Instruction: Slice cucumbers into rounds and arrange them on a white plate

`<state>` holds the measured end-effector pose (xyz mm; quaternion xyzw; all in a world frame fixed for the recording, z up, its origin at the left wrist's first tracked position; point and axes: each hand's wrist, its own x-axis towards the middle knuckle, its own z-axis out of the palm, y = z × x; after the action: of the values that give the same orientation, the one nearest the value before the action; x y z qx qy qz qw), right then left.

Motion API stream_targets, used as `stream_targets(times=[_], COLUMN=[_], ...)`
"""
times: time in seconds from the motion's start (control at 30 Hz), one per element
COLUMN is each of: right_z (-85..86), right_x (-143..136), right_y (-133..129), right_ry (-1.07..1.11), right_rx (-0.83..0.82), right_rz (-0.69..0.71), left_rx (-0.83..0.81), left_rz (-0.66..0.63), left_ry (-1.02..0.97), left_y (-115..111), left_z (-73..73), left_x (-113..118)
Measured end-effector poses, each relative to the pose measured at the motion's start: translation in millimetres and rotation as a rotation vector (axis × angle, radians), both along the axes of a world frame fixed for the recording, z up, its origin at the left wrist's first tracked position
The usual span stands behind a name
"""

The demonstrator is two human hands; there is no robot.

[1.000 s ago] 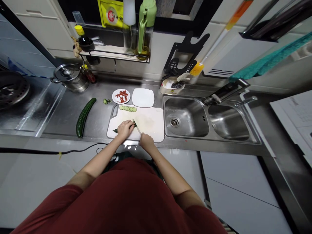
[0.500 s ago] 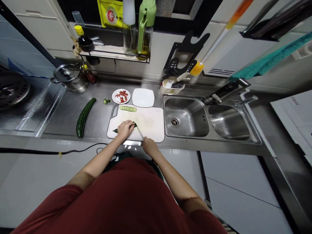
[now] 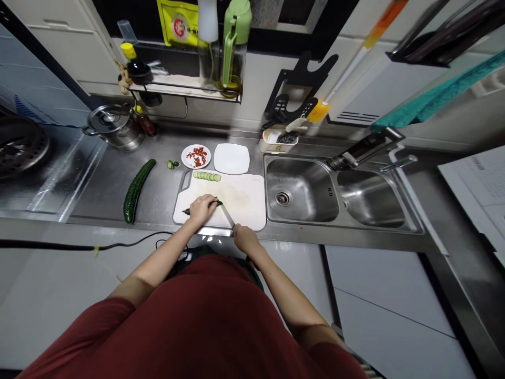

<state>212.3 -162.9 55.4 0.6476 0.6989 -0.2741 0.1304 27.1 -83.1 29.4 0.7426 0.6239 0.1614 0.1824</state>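
On the white cutting board [image 3: 240, 197], my left hand [image 3: 202, 208] is closed over a dark green pepper [image 3: 186, 211], whose ends show on both sides of the fingers. My right hand [image 3: 245, 238] grips a knife [image 3: 228, 215] at the board's front edge, its blade pointing up and left to the pepper's right end. Pale cucumber slices [image 3: 207, 176] lie in a row at the board's upper left. Behind the board are a plate of chopped red pieces [image 3: 196, 156] and a white square plate [image 3: 231, 158].
A whole cucumber [image 3: 137, 192] and small green end pieces [image 3: 171, 165] lie left of the board. Further back stands a steel pot [image 3: 112, 126]. A double sink [image 3: 302, 189] adjoins the board's right side. A bottle shelf [image 3: 181, 87] hangs above.
My right hand and the knife have shifted slightly right and down, and the blade shows more plainly beside the pepper. My left hand has barely moved.
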Motion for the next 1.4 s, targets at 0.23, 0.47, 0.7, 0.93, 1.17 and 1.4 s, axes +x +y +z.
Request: stream_targets(times=[0.23,0.47,0.7,0.93,1.17,1.4], right_z=[4.3,5.8,7.2,4.1,-1.0,-5.2], right_x=[11,24,28,30,32,34], right_y=[-3,5,6,4,2,2], right_ry=[-0.087,-0.147,-0.109,-0.099,-0.097,-0.093], right_rx=[0.148,0.309,0.382,0.39,0.409,0.418], right_rz=[-0.051,-0.151,-0.195,-0.194,-0.172,-0.136], left_rx=[-0.058,-0.13,-0.177,-0.152,-0.131,-0.051], left_rz=[0.05,0.084,0.115,0.11,0.161,0.224], left_ry=[-0.049,-0.085,-0.072,-0.037,0.014,-0.08], left_y=[7,16,25,37,40,39], left_z=[1.5,3.2,0.2,-6.7,-9.3,-7.0], left_x=[-3,-10,-17,-23,-21,-18])
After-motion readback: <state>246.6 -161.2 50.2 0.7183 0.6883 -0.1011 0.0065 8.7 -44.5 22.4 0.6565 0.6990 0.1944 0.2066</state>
